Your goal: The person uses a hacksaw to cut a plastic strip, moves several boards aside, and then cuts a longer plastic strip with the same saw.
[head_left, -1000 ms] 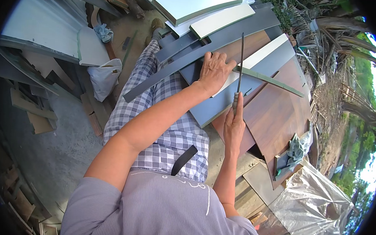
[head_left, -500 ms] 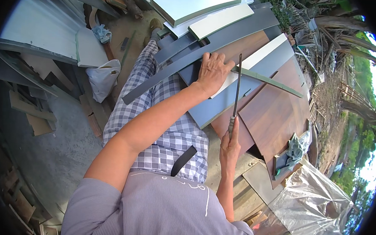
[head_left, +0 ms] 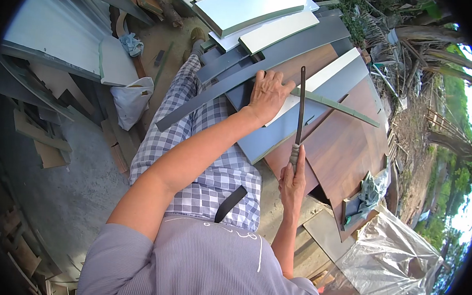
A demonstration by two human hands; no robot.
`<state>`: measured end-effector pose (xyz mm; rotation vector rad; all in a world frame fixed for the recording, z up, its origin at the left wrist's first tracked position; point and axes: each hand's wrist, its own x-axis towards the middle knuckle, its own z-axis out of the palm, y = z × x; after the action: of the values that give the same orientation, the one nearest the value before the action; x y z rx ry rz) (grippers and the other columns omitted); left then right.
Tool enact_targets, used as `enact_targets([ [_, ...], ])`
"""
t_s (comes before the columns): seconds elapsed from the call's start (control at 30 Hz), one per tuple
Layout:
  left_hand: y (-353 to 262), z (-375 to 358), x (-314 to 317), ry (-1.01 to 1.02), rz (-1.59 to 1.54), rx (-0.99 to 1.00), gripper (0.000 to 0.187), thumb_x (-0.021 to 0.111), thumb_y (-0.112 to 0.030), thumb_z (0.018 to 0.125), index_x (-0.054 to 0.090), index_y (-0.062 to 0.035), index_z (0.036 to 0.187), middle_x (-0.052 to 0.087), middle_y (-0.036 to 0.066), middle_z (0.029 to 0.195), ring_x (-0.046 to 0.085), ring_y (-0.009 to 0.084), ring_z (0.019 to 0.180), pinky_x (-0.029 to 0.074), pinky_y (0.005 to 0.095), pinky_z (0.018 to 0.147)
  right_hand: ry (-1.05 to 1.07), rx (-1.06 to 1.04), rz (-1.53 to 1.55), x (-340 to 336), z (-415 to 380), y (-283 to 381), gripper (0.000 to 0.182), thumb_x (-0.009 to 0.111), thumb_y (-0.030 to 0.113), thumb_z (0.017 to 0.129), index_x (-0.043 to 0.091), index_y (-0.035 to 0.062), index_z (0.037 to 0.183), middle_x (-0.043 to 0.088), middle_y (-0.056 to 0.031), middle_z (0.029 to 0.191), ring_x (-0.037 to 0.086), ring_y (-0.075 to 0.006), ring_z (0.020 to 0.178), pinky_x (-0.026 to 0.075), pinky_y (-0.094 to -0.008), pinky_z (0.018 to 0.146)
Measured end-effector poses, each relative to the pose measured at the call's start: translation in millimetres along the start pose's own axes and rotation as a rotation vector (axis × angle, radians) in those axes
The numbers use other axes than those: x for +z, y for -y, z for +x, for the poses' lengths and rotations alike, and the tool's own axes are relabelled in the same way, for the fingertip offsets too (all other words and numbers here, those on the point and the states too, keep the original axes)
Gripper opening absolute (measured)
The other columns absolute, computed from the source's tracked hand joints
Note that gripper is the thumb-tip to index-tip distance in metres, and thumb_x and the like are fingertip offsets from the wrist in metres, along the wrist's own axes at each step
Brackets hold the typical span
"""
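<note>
Two hands share the work: your left hand (head_left: 269, 93) lies flat, fingers spread, pinning the green strip (head_left: 336, 103) against the grey board (head_left: 280, 131) so it cannot shift. Your right hand (head_left: 293, 181) clenches the file (head_left: 300, 105) by its handle, blade crossing the strip near the board's edge.
</note>
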<state>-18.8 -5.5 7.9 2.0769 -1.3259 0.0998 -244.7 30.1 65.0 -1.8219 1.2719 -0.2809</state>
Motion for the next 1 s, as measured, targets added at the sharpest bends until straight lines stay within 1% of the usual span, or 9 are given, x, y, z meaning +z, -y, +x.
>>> enact_targets([
  [0.13,-0.5,-0.1,-0.8,-0.003,-0.007,-0.003,0.012,0.061,-0.012,0.085,0.063,-0.0130,0.097,0.056,0.008,0.089,0.055,0.0239,0.092,0.035,0.0409,0.081,-0.002,-0.008,-0.017,1.4,-1.5,-2.9,0.056,0.045,0.012,0.101,0.029,0.0264,0.152,0.046,0.0027,0.066,0.041,-0.0041,0.052,0.034,-0.0204,0.043],
  [0.3,-0.3,-0.5,-0.8,-0.015,-0.007,0.003,0.010,0.061,-0.012,0.085,0.062,-0.0128,0.096,0.056,0.008,0.088,0.056,0.0238,0.092,0.035,0.0409,0.081,-0.067,-0.027,-0.096,3.9,2.6,3.1,0.057,0.046,0.012,0.100,0.030,0.0271,0.152,0.047,0.0009,0.067,0.041,-0.0058,0.054,0.038,-0.0249,0.048],
  [0.43,-0.4,-0.8,-0.2,-0.020,0.016,0.006,0.011,0.061,-0.012,0.085,0.063,-0.0131,0.096,0.056,0.007,0.088,0.056,0.0235,0.092,0.035,0.0407,0.081,-0.065,-0.005,-0.154,12.1,33.0,20.3,0.056,0.046,0.013,0.099,0.031,0.0296,0.151,0.047,0.0003,0.067,0.042,-0.0064,0.055,0.040,-0.0266,0.050],
  [0.5,-1.1,-0.9,0.0,-0.013,0.013,-0.004,0.011,0.061,-0.013,0.085,0.063,-0.0133,0.096,0.056,0.007,0.088,0.056,0.0235,0.092,0.035,0.0406,0.081,-0.082,-0.146,-0.172,19.8,55.2,20.1,0.056,0.045,0.013,0.100,0.031,0.0322,0.151,0.046,0.0002,0.067,0.042,-0.0064,0.055,0.040,-0.0263,0.050],
  [0.6,-1.0,-1.1,-1.0,-0.022,0.010,-0.015,0.011,0.062,-0.014,0.085,0.063,-0.0137,0.096,0.056,0.007,0.089,0.056,0.0233,0.093,0.035,0.0405,0.081,-0.077,-0.123,-0.151,23.1,64.6,27.8,0.056,0.045,0.014,0.100,0.031,0.0316,0.151,0.046,0.0000,0.067,0.042,-0.0062,0.056,0.041,-0.0264,0.050],
  [0.83,0.3,0.3,1.5,0.020,-0.006,-0.017,0.011,0.062,-0.015,0.086,0.063,-0.0140,0.096,0.056,0.007,0.090,0.056,0.0232,0.094,0.035,0.0405,0.082,-0.036,-0.014,-0.220,8.0,10.5,17.9,0.056,0.044,0.012,0.100,0.031,0.0301,0.151,0.048,-0.0031,0.069,0.045,-0.0095,0.058,0.043,-0.0285,0.055],
  [0.9,0.9,0.5,1.6,0.018,-0.014,-0.015,0.010,0.061,-0.014,0.086,0.063,-0.0139,0.096,0.057,0.007,0.090,0.056,0.0233,0.094,0.035,0.0406,0.082,-0.010,0.058,-0.295,5.9,4.0,17.7,0.056,0.044,0.012,0.099,0.029,0.0273,0.151,0.062,-0.0190,0.079,0.055,-0.0238,0.062,0.046,-0.0332,0.064],
  [0.93,0.8,0.9,1.5,0.013,-0.017,-0.013,0.010,0.061,-0.014,0.085,0.063,-0.0139,0.096,0.057,0.007,0.090,0.056,0.0235,0.094,0.035,0.0407,0.082,-0.012,0.058,-0.296,7.2,6.0,16.7,0.056,0.044,0.012,0.099,0.029,0.0273,0.151,0.062,-0.0190,0.079,0.055,-0.0238,0.062,0.046,-0.0332,0.064],
  [1.0,0.2,0.7,0.6,0.003,-0.017,-0.012,0.011,0.061,-0.013,0.085,0.063,-0.0139,0.096,0.057,0.007,0.089,0.056,0.0236,0.094,0.035,0.0407,0.082,-0.080,-0.080,-0.242,14.1,19.4,14.0,0.057,0.044,0.011,0.099,0.030,0.0303,0.151,0.049,-0.0052,0.070,0.046,-0.0114,0.058,0.045,-0.0301,0.058],
])
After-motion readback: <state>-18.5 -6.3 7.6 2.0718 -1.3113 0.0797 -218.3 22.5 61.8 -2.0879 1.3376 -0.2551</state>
